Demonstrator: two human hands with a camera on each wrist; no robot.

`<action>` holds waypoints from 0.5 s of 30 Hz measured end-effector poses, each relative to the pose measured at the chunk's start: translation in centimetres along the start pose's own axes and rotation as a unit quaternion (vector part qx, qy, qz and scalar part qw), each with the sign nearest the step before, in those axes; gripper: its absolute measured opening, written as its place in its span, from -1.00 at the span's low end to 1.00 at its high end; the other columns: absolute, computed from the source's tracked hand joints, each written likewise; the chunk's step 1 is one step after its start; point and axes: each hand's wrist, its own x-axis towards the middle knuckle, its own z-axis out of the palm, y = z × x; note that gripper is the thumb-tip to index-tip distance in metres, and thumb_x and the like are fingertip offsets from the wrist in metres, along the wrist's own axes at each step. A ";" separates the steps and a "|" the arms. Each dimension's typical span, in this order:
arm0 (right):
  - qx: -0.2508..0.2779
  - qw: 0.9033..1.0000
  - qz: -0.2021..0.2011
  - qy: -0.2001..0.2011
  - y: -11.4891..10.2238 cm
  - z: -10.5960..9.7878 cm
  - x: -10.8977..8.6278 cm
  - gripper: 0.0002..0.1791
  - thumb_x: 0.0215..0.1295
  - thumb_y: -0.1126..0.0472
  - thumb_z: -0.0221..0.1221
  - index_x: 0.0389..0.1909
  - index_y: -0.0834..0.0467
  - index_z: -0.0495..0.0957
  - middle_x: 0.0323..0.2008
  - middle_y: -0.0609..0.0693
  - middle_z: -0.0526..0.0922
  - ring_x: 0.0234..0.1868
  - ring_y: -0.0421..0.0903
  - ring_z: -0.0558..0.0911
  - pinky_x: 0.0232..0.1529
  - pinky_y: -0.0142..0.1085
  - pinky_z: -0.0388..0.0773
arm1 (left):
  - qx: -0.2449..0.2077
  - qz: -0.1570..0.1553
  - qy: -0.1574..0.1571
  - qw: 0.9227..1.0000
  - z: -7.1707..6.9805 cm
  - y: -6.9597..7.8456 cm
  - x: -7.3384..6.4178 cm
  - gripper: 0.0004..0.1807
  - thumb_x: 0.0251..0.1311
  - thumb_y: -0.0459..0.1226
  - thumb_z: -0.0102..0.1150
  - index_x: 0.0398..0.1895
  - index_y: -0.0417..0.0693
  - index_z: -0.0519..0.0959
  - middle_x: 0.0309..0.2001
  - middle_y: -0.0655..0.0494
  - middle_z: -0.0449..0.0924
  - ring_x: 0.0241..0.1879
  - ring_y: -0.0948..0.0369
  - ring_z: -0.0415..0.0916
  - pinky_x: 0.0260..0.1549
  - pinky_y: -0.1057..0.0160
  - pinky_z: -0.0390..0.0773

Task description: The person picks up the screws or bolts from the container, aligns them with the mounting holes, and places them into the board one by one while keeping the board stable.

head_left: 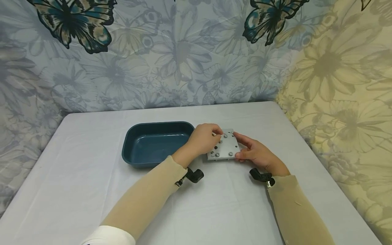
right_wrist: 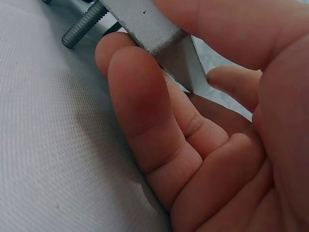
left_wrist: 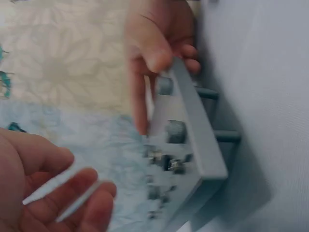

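Observation:
A silver metal plate (head_left: 225, 148) stands on bolts whose threaded ends stick out beneath it. Socket-head bolts (left_wrist: 175, 131) and several smaller fasteners (left_wrist: 176, 166) line its top. At the plate's right edge my right hand (head_left: 255, 154) grips it, thumb near the front corner and a finger along the side. A threaded bolt end (right_wrist: 84, 30) shows below the plate in the right wrist view. My left hand (head_left: 202, 137) is over the plate's left part, partly hiding it. Its fingers (left_wrist: 99, 205) are loosely bent and apart from the plate in the left wrist view, with nothing visible between them.
A dark teal rectangular tub (head_left: 134, 161) stands left of the plate, its right side partly behind my left hand. White cloth covers the table (head_left: 211, 204). Patterned curtains (head_left: 183, 68) hang behind and to the sides.

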 end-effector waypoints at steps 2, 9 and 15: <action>0.001 1.000 0.000 0.002 0.1 -0.1 0.1 0.00 0.22 0.25 0.41 0.58 0.06 0.04 0.48 0.07 0.16 -0.34 -0.04 0.61 -0.25 -0.28 0.62 | 0.021 -0.011 0.001 1.000 -0.9 0.3 -1.4 -0.68 0.47 -0.13 0.06 0.19 0.09 0.62 0.15 0.16 0.58 0.13 0.19 0.50 -0.01 0.17 0.53; 0.002 1.000 0.000 0.011 0.5 -0.6 -0.2 -0.04 0.27 0.21 0.37 0.58 0.05 0.04 0.53 0.11 0.01 -0.21 0.02 0.66 -0.23 -0.23 0.66 | 0.177 -0.027 0.040 0.983 -4.2 -1.5 -5.7 -0.49 0.45 -0.05 0.10 0.38 -0.02 0.45 0.34 -0.08 0.37 0.32 -0.06 0.30 0.22 -0.03 0.38; -0.114 0.992 0.037 0.033 -0.8 -1.2 -1.2 -0.08 0.35 0.02 0.30 0.58 0.12 0.03 0.48 0.22 0.13 -0.19 0.06 0.67 -0.13 -0.09 0.64 | 0.243 -0.086 0.054 0.965 -6.1 -3.8 -7.4 -0.33 0.42 0.06 0.11 0.46 -0.07 0.34 0.43 -0.26 0.19 0.40 -0.21 0.11 0.28 -0.20 0.22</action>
